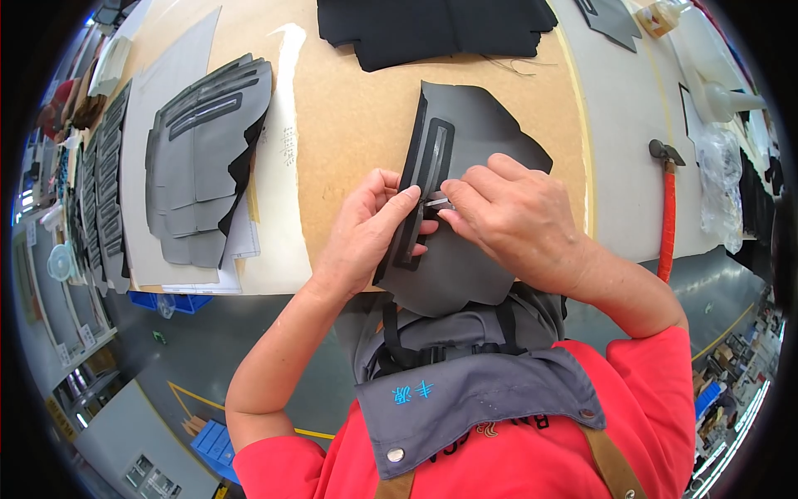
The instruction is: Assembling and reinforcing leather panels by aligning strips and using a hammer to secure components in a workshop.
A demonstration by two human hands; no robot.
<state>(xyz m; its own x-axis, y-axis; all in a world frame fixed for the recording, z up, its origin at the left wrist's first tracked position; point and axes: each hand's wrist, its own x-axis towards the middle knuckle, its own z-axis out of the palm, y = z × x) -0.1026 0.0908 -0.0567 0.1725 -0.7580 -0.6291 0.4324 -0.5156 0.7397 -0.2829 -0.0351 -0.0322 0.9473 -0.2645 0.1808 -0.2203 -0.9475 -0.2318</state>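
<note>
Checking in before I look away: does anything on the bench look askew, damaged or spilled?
Nothing stands out. Both hands, left hand and right hand, pinch a small strip on the dark grey panel. The stack of panels lies fanned; the hammer lies flat.

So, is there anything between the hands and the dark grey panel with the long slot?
Nothing visible. The left hand and right hand already touch the dark grey slotted fabric panel directly.

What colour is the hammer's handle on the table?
The hammer has an orange-red handle, shown in the head view.
</note>
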